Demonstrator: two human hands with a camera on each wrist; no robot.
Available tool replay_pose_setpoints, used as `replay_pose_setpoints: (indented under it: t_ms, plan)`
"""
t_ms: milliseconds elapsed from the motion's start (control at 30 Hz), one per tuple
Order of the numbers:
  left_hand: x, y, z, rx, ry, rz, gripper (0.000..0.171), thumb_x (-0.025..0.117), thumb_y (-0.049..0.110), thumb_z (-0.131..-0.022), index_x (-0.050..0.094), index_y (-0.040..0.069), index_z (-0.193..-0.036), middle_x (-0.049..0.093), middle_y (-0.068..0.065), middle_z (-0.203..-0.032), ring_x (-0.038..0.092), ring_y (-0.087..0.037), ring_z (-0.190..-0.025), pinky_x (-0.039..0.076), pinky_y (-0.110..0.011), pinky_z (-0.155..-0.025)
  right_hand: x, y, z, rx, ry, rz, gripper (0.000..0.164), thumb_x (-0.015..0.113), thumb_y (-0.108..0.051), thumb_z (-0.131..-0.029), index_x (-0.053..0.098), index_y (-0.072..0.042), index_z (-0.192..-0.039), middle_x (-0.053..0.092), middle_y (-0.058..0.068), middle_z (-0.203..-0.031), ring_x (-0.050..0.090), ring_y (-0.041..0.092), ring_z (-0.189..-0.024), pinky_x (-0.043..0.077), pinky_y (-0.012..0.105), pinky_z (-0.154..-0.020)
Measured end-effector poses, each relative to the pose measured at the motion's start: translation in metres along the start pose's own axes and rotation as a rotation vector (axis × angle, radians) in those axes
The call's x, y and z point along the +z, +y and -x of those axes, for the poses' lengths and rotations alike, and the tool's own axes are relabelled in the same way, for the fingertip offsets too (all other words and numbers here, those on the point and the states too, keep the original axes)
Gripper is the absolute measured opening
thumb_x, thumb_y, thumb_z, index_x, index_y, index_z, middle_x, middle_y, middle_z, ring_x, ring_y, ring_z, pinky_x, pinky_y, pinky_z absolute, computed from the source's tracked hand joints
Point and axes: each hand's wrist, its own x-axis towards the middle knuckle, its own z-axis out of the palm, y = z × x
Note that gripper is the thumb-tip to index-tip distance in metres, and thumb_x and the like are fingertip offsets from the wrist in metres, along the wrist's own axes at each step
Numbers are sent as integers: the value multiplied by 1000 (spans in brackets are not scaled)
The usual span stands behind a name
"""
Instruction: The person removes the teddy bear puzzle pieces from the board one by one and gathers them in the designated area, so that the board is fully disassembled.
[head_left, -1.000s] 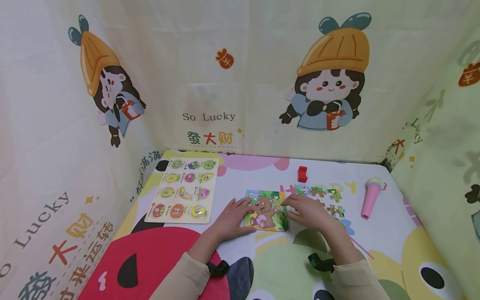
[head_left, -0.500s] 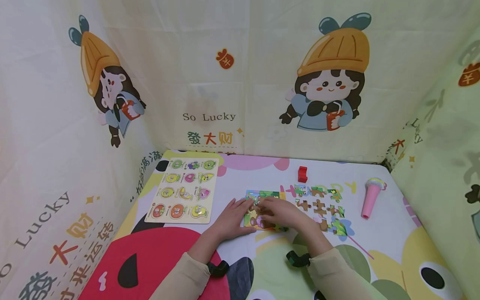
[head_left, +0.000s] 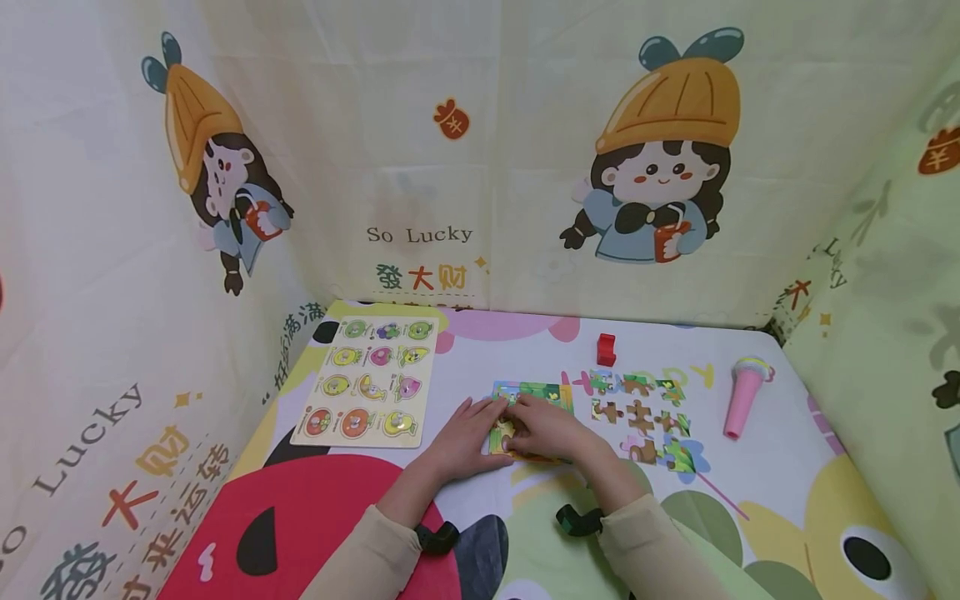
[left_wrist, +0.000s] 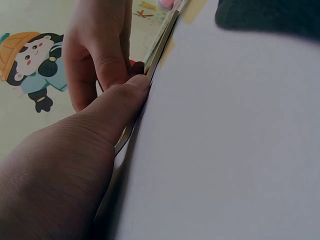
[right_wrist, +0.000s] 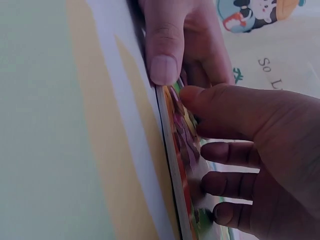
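A bear picture puzzle board point(head_left: 555, 393) lies flat on the table, mostly covered by both hands. My left hand point(head_left: 463, 437) rests over its left side, fingers extended on the picture and thumb along the near edge. That thumb point(left_wrist: 135, 85) lies on the board's rim in the left wrist view. My right hand point(head_left: 551, 429) is over the middle of the board, fingertips on the picture and close to the left fingers. In the right wrist view its fingers point(right_wrist: 230, 182) are loosely bent, with no piece visible between them. Loose jigsaw pieces point(head_left: 639, 417) lie to the right.
A wooden fruit puzzle board point(head_left: 367, 382) lies at the left. Behind the loose pieces stands a small red block point(head_left: 606, 350), and a pink toy microphone point(head_left: 742, 398) lies at the right. Printed cloth walls point(head_left: 487, 167) enclose the back and sides.
My right hand has moved left from the board's right edge onto its middle, beside the left hand, uncovering more loose pieces. The left hand has stayed in place.
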Motion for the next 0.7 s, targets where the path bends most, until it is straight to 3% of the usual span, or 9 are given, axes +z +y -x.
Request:
replay_pose_setpoints:
  t_ms: [267, 533, 700]
  plan:
    - [-2, 0, 0, -7, -6, -14, 96, 61, 68, -85, 22, 19, -159, 36, 4, -159, 29, -19, -150, 13, -45, -126, 2, -7, -2, 17, 20, 1, 35, 72, -40, -88, 65, -20, -115, 52, -7, -102, 50, 7, -82, 48, 26, -74]
    - [-2, 0, -1, -18, -23, -13, 96, 60, 68, -86, 22, 18, -159, 36, 3, -160, 28, -19, -150, 12, -45, -126, -3, -14, -3, 106, 2, -65, 44, 75, -37, -86, 63, -12, -120, 53, -3, -99, 51, 10, -80, 48, 30, -75]
    - [0, -1, -1, -13, -17, -15, 96, 59, 69, -86, 21, 19, -159, 36, 3, -160, 28, -19, -150, 13, -45, -126, -3, -15, -4, 143, -12, -112, 39, 77, -34, -85, 62, -11, -112, 54, 0, -97, 50, 12, -79, 47, 30, -75]
